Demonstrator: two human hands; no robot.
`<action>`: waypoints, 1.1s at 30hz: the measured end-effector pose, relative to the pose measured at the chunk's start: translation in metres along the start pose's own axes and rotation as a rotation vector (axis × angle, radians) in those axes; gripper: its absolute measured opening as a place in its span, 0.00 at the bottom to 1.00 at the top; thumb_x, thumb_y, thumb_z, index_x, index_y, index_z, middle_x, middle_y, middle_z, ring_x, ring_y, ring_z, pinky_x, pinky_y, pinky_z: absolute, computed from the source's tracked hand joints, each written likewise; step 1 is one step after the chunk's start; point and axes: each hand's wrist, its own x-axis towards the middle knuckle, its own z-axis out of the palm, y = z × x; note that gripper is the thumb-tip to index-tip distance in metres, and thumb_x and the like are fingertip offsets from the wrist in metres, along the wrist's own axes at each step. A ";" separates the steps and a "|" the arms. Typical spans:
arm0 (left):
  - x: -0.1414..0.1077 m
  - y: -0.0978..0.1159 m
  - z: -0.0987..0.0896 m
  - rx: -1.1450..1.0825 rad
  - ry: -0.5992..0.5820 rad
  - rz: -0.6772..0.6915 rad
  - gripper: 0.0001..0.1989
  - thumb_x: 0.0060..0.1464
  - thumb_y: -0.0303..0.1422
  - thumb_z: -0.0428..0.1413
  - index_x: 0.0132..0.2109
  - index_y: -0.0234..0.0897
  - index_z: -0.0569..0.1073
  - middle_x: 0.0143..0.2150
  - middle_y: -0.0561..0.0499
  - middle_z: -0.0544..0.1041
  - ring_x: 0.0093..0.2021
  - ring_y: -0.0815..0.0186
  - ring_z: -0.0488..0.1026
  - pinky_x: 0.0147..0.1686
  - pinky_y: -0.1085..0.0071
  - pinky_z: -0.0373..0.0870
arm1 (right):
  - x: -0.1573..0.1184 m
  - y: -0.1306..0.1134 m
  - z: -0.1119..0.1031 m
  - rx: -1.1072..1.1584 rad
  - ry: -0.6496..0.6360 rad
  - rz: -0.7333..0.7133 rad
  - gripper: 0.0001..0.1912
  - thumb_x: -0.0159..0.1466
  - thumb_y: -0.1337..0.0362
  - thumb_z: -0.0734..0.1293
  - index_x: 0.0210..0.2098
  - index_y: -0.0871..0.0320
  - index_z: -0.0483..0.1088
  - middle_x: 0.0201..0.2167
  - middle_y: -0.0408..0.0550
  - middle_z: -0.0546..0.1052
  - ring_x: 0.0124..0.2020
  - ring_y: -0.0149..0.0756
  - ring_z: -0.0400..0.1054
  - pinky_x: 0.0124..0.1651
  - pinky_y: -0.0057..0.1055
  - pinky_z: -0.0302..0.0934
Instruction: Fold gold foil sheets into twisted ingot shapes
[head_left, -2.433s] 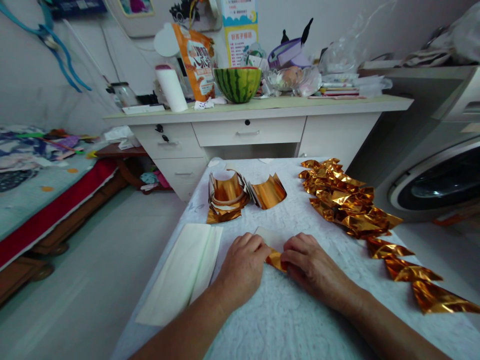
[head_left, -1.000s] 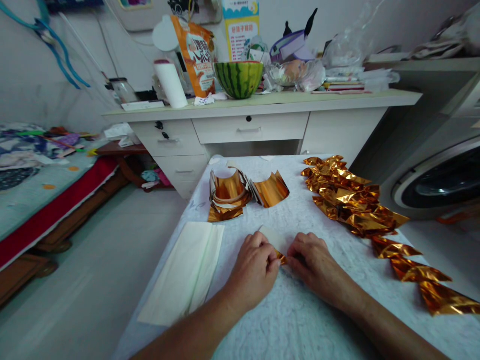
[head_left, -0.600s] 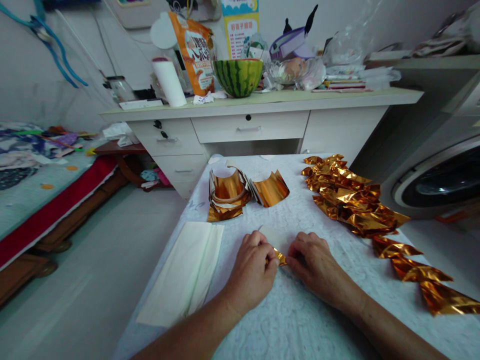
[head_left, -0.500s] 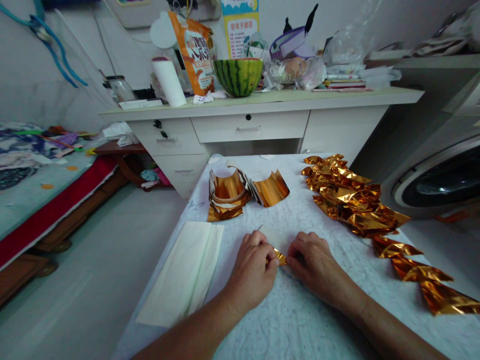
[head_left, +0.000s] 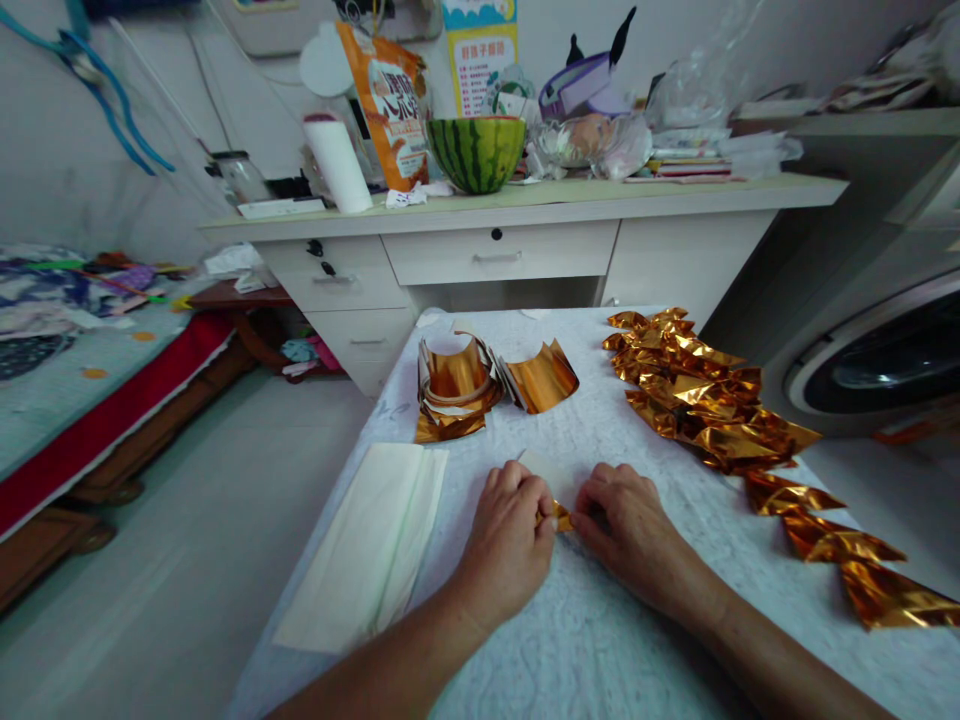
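Between my hands, low on the cloth-covered table [head_left: 600,630], lies a sheet of gold foil paper [head_left: 562,516] with its pale back [head_left: 549,468] showing beyond my fingers. My left hand [head_left: 514,535] is closed on the foil's left end, its thumb and fingers pinching. On the right end, my right hand [head_left: 626,525] also pinches, fingers curled in; part of the foil is hidden under both hands. Left of them rests a folded stack of whitish paper [head_left: 360,550]. Farther up sit curled gold foil sheets [head_left: 457,385] and a smaller curled stack [head_left: 545,378].
Along the table's right side lies a pile of folded gold foil pieces [head_left: 697,400], with several more trailing toward me [head_left: 836,540]. A white desk [head_left: 499,250] stands behind, bearing a watermelon half [head_left: 478,152]. A washing machine [head_left: 885,340] is at right, a bed [head_left: 112,390] at left.
Both hands stay in nearly the same place. The left fingers have shifted slightly on the foil, and a little less gold shows between the hands.
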 end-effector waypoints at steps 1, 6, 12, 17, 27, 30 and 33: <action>0.000 0.000 0.000 -0.002 -0.003 -0.001 0.09 0.52 0.20 0.51 0.33 0.39 0.66 0.40 0.50 0.66 0.43 0.60 0.63 0.45 0.61 0.63 | 0.000 0.000 0.000 -0.004 -0.001 -0.003 0.09 0.62 0.67 0.64 0.27 0.57 0.71 0.31 0.48 0.72 0.36 0.40 0.62 0.39 0.36 0.50; 0.000 0.000 0.000 -0.010 -0.013 -0.002 0.07 0.54 0.21 0.51 0.34 0.39 0.67 0.40 0.50 0.66 0.44 0.59 0.63 0.46 0.61 0.62 | 0.000 -0.003 -0.002 -0.028 -0.013 0.004 0.10 0.63 0.67 0.63 0.26 0.58 0.71 0.31 0.49 0.72 0.36 0.40 0.62 0.38 0.36 0.50; 0.001 0.000 -0.002 -0.020 -0.029 -0.002 0.06 0.54 0.22 0.52 0.33 0.39 0.67 0.40 0.50 0.66 0.44 0.60 0.63 0.46 0.60 0.63 | 0.000 -0.004 -0.003 -0.031 -0.030 0.018 0.09 0.63 0.68 0.63 0.27 0.58 0.71 0.32 0.49 0.72 0.37 0.41 0.62 0.39 0.36 0.50; 0.002 0.001 -0.002 0.000 -0.034 -0.007 0.07 0.53 0.21 0.53 0.34 0.38 0.66 0.40 0.49 0.66 0.45 0.59 0.63 0.46 0.60 0.62 | 0.000 -0.003 -0.002 -0.045 -0.032 0.019 0.09 0.63 0.67 0.62 0.27 0.58 0.71 0.32 0.49 0.72 0.37 0.42 0.61 0.39 0.36 0.50; 0.000 0.000 -0.002 0.015 -0.029 0.002 0.06 0.54 0.23 0.53 0.33 0.39 0.66 0.40 0.50 0.66 0.44 0.59 0.63 0.46 0.61 0.63 | 0.001 -0.006 0.000 -0.057 -0.024 0.046 0.09 0.62 0.68 0.63 0.26 0.57 0.71 0.32 0.50 0.72 0.37 0.42 0.61 0.38 0.37 0.50; 0.000 0.000 -0.004 -0.007 -0.051 0.007 0.06 0.53 0.24 0.55 0.33 0.39 0.66 0.40 0.50 0.66 0.44 0.59 0.63 0.45 0.61 0.63 | 0.001 -0.005 0.001 -0.060 -0.020 0.041 0.09 0.62 0.69 0.62 0.26 0.57 0.70 0.32 0.50 0.72 0.37 0.42 0.61 0.38 0.37 0.50; -0.001 0.000 -0.004 -0.014 -0.051 0.015 0.06 0.53 0.24 0.55 0.34 0.39 0.66 0.40 0.50 0.66 0.45 0.59 0.63 0.46 0.61 0.62 | 0.000 -0.005 0.002 -0.066 -0.021 0.042 0.09 0.62 0.69 0.62 0.26 0.57 0.70 0.32 0.50 0.71 0.37 0.42 0.61 0.38 0.37 0.51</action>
